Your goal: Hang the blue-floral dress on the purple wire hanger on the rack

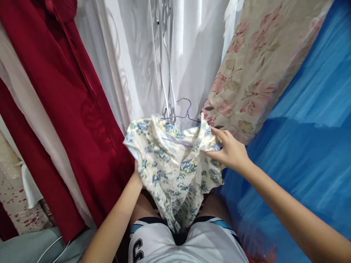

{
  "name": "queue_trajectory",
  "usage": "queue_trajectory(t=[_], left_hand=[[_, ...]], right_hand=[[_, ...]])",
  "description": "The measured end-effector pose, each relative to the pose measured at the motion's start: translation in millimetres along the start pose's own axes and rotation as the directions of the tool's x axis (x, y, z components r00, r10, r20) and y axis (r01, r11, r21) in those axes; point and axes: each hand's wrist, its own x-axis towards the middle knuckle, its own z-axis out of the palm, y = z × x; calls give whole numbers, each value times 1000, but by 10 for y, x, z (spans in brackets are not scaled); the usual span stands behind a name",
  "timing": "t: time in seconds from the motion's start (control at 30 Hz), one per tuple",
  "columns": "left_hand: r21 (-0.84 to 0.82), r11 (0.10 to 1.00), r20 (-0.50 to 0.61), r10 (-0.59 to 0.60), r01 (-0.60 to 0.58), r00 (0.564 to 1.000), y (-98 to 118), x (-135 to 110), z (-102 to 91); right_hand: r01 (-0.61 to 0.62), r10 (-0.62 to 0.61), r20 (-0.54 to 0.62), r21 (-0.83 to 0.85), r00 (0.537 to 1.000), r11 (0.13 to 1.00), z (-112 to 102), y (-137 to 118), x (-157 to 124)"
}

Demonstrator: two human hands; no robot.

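Note:
A white floral blouse point(175, 171) with blue, green and yellow print is spread in front of me above my lap. A thin purple wire hanger point(187, 111) sits inside its neckline, with the hook standing up above the collar. My right hand point(229, 148) grips the blouse's right shoulder between thumb and fingers. My left hand point(138, 175) reaches in behind the left side of the blouse near the sleeve opening. The cloth hides its fingers.
A dark red garment point(82, 109) hangs at left and a blue tulle garment point(301, 157) at right. Beige floral fabric point(246, 73) and white curtains point(192, 47) hang behind, with a white metal frame point(164, 54). A white cable point(51, 248) lies at lower left.

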Motion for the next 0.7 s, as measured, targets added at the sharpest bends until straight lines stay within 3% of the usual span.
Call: queue_trajectory(t=[0.17, 0.37, 0.47, 0.53, 0.57, 0.6, 0.67, 0.7], left_hand=[[-329, 943, -174, -113, 50, 978, -325, -224, -129], [-294, 942, -328, -256, 159, 909, -856, -654, -72], [-299, 946, -348, -227, 122, 910, -966, -845, -110], [-280, 957, -383, -188, 80, 904, -965, -924, -160], [-266, 962, -403, -177, 71, 898, -950, -950, -183], [-252, 966, -418, -170, 65, 892, -932, -969, -203], [-236, 970, -426, -162, 63, 890, -897, -992, -218], [-232, 971, -421, -160, 64, 893, -885, -1000, -213]], right_hand=[[67, -65, 39, -54, 997, 996, -56, -56, 331], [251, -261, 132, 88, 956, 964, -72, -21, 94], [179, -190, 41, 196, 981, 964, 80, 60, -171], [21, 21, -116, 346, 993, 938, 284, 93, -450], [-81, 185, -196, 445, 963, 892, 404, 94, -632], [-195, 391, -255, 560, 884, 805, 527, 81, -837], [-368, 761, -288, 741, 582, 561, 744, -1, -1269], [-395, 807, -292, 755, 514, 524, 825, -73, -1462]])
